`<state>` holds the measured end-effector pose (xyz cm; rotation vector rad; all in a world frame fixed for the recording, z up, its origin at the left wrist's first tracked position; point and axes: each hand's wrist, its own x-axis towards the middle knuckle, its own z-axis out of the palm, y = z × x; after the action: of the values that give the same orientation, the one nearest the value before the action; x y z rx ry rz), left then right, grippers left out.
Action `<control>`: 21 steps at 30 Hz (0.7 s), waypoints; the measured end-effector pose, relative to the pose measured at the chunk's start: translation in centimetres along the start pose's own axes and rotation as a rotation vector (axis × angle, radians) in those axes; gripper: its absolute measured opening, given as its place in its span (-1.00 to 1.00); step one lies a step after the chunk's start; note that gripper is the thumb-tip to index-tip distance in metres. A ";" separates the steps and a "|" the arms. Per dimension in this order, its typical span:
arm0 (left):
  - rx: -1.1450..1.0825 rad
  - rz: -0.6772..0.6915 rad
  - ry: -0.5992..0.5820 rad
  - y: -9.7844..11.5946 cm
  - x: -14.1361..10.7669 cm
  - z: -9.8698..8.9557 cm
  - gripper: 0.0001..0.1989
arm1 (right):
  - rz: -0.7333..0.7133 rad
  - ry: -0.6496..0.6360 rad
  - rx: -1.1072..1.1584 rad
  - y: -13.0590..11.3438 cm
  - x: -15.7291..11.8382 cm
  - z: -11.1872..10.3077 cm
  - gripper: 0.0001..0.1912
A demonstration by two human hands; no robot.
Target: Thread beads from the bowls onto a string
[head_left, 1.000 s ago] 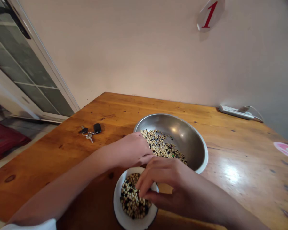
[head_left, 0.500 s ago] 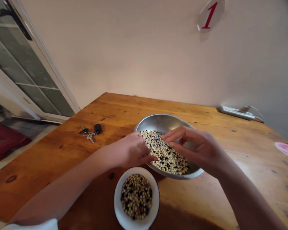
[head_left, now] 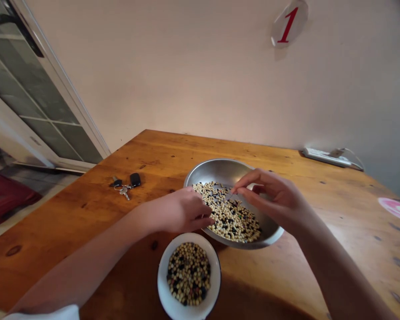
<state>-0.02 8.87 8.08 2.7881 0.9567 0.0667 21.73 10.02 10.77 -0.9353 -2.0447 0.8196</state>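
Observation:
A wide metal bowl (head_left: 276,235) holds a layer of pale and black beans (head_left: 231,220), with a few coloured specks among them. My left hand (head_left: 190,209) rests over its left rim, fingers curled down at the beans; its fingertips are partly hidden. Above the bowl's right side, my right hand (head_left: 270,193) pinches thumb and forefinger together. A thin sliver shows at those fingertips, too small to name. Closer to me, a white dark-rimmed bowl (head_left: 213,298) contains more mixed beans (head_left: 189,273).
Keys with a black fob (head_left: 135,179) lie on the wooden table (head_left: 166,166) to the left. A power strip (head_left: 326,156) with a plug sits by the wall at the back right. On the right edge is a pink round sticker (head_left: 398,209).
My right hand has lifted slightly off the beans, its thumb and forefinger now pinched around something thin. My left hand has loosened a little, with a gap showing above the thumb.

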 end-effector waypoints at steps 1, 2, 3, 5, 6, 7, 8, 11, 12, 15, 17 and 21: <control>-0.043 0.025 0.000 -0.1 0.0 0.1 -0.65 | 0.004 0.003 0.006 0.0 0.0 0.0 -0.85; -0.085 0.046 0.000 -0.1 0.0 0.1 -0.65 | 0.009 0.005 0.016 0.0 -0.1 0.0 -0.85; -0.123 0.058 0.001 -0.1 0.0 0.2 -0.66 | 0.012 0.007 0.026 0.0 -0.1 0.0 -0.86; -0.179 0.063 -0.003 -0.2 0.0 0.4 -0.67 | 0.016 0.011 0.045 0.0 -0.1 -0.1 -0.86; -0.199 0.060 -0.003 -0.2 0.0 0.5 -0.68 | 0.017 0.013 0.054 0.0 -0.1 -0.1 -0.86; -0.216 0.057 0.001 -0.2 -0.1 0.5 -0.68 | 0.018 0.017 0.061 0.1 -0.1 -0.1 -0.87; -0.234 0.059 0.007 -0.2 -0.1 0.6 -0.67 | 0.019 0.023 0.067 0.1 -0.1 -0.1 -0.87; -0.303 0.079 0.023 -0.5 0.0 0.7 -0.68 | 0.018 0.036 0.077 0.2 -0.2 0.0 -0.88; -0.331 0.085 0.021 -0.5 0.0 0.8 -0.70 | 0.017 0.040 0.079 0.2 -0.2 0.0 -0.88; -0.398 0.091 0.013 -0.6 0.0 0.8 -0.79 | 0.018 0.045 0.077 0.1 -0.2 0.1 -0.88; -0.426 0.089 0.010 -0.4 -0.1 0.7 -0.82 | 0.021 0.044 0.070 0.0 -0.1 0.2 -0.89; -0.457 0.129 -0.003 -0.1 -0.1 0.3 -0.85 | 0.021 0.035 0.078 -0.2 -0.1 0.3 -0.89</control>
<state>-0.12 8.80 7.79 2.4184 0.6573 0.2640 21.50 9.80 10.75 -0.9224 -1.9614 0.8816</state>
